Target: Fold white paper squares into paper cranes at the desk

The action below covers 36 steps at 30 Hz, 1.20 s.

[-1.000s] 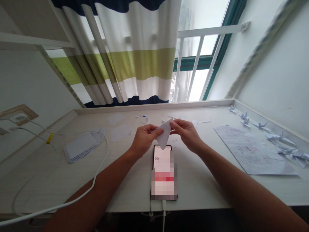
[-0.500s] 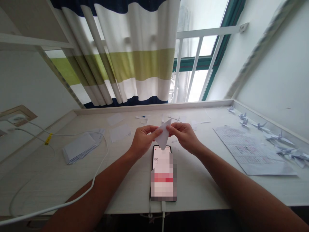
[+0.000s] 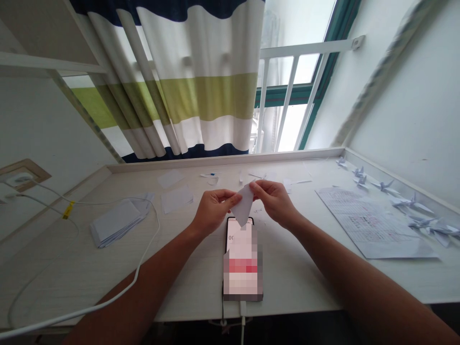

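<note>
A small folded piece of white paper (image 3: 243, 207) is held up between my two hands, its pointed lower end hanging over the top of a phone (image 3: 240, 282). My left hand (image 3: 214, 211) pinches the paper's left edge between thumb and fingers. At the upper right corner, my right hand (image 3: 273, 199) grips it with thumb and forefinger. The phone lies on the desk with a lit, partly blurred screen, and a white cable runs from its lower end.
Folded paper cranes (image 3: 411, 203) line the right edge beside a printed sheet (image 3: 373, 225). A stack of white paper (image 3: 117, 221) lies left, near a white cable (image 3: 155, 235) that crosses my left forearm. Loose squares (image 3: 177, 199) and scraps are behind my hands on the desk (image 3: 190, 292).
The folded paper has turned slightly and its tip sits a little lower, over the phone's top. My right fingers have shifted towards its upper corner. The whole view has moved slightly.
</note>
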Each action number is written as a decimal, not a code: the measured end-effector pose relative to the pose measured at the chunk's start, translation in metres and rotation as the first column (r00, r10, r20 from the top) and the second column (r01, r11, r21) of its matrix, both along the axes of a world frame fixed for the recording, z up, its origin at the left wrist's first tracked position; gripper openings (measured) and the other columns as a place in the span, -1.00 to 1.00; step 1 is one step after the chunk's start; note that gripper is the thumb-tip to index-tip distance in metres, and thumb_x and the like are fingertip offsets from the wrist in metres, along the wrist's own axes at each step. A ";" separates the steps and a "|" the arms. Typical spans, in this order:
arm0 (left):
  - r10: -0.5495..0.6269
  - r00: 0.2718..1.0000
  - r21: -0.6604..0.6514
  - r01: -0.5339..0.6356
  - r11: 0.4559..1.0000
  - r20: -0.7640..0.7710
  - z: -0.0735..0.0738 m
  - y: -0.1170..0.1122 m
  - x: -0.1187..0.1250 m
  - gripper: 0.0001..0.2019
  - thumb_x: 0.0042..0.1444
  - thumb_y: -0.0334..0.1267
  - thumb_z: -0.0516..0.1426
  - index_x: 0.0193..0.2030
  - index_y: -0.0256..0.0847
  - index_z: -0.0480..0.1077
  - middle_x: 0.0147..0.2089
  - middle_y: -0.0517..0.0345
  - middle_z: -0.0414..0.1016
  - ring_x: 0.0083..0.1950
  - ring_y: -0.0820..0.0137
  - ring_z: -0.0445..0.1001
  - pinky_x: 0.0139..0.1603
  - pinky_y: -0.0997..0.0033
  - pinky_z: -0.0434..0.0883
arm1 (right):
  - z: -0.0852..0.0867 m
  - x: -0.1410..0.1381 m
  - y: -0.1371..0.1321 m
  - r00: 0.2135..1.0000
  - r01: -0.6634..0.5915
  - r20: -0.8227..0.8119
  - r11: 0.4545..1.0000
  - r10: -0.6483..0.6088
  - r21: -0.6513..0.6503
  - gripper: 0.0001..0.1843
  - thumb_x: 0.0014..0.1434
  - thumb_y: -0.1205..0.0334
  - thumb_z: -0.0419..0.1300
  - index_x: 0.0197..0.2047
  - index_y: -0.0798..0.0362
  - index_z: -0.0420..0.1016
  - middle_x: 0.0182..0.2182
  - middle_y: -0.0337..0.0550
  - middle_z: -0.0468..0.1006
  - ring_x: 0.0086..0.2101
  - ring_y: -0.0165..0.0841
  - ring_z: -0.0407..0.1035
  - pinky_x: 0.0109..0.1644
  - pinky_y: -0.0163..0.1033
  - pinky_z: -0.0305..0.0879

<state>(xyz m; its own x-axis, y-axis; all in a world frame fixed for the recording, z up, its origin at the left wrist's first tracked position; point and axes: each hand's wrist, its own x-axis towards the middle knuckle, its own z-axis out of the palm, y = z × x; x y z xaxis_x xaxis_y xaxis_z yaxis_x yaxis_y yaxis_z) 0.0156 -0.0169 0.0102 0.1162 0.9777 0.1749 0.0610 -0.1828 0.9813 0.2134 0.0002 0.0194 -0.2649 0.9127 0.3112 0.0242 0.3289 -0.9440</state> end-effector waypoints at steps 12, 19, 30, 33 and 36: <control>-0.025 1.000 0.004 0.025 1.000 -0.010 -0.001 -0.003 0.002 -0.64 0.08 0.08 0.41 -0.23 -0.22 0.71 -0.31 0.01 0.72 -0.34 0.29 0.62 -0.36 0.38 0.51 | -0.002 -0.001 0.000 1.000 0.031 -0.005 0.999 -0.031 0.030 -0.49 0.33 -0.24 0.24 -0.29 0.06 0.65 -0.37 -0.12 0.61 -0.31 -0.28 0.46 -0.15 -0.11 0.44; -0.010 1.000 0.050 0.009 0.999 0.018 -0.003 -0.005 0.003 -0.65 0.08 0.07 0.41 -0.22 -0.19 0.71 -0.27 0.01 0.73 -0.28 0.23 0.66 -0.27 0.30 0.58 | 0.002 -0.001 -0.004 0.992 0.123 0.006 0.984 -0.125 0.125 -0.63 0.34 -0.10 0.27 -0.29 0.02 0.67 -0.39 -0.14 0.62 -0.34 -0.29 0.44 -0.22 -0.14 0.37; -0.047 0.993 0.035 0.044 0.998 0.107 0.002 -0.009 0.006 -0.70 0.04 0.01 0.44 -0.27 -0.20 0.70 -0.29 0.01 0.73 -0.28 0.23 0.68 -0.22 0.26 0.62 | 0.008 -0.001 -0.007 0.980 0.023 -0.196 1.000 -0.019 0.019 -0.63 0.36 -0.04 0.15 -0.24 0.01 0.69 -0.29 -0.08 0.64 -0.26 -0.24 0.50 -0.10 -0.08 0.46; -0.018 0.994 0.036 0.014 0.999 0.110 0.003 -0.008 0.005 -0.66 0.01 0.04 0.45 -0.28 -0.21 0.70 -0.30 0.01 0.73 -0.30 0.23 0.66 -0.26 0.25 0.62 | 0.008 -0.001 -0.008 0.983 0.000 -0.183 1.000 0.006 0.031 -0.60 0.36 -0.09 0.17 -0.27 0.02 0.68 -0.30 -0.06 0.65 -0.26 -0.23 0.52 -0.11 -0.08 0.48; 0.002 0.995 0.045 -0.006 0.999 0.098 0.003 -0.008 0.005 -0.65 0.01 0.06 0.45 -0.28 -0.22 0.70 -0.31 0.01 0.73 -0.31 0.23 0.66 -0.27 0.25 0.61 | 0.004 -0.002 -0.009 0.997 0.010 -0.082 0.997 -0.004 0.075 -0.61 0.29 -0.14 0.30 -0.32 0.02 0.65 -0.37 -0.11 0.62 -0.33 -0.26 0.47 -0.23 -0.13 0.44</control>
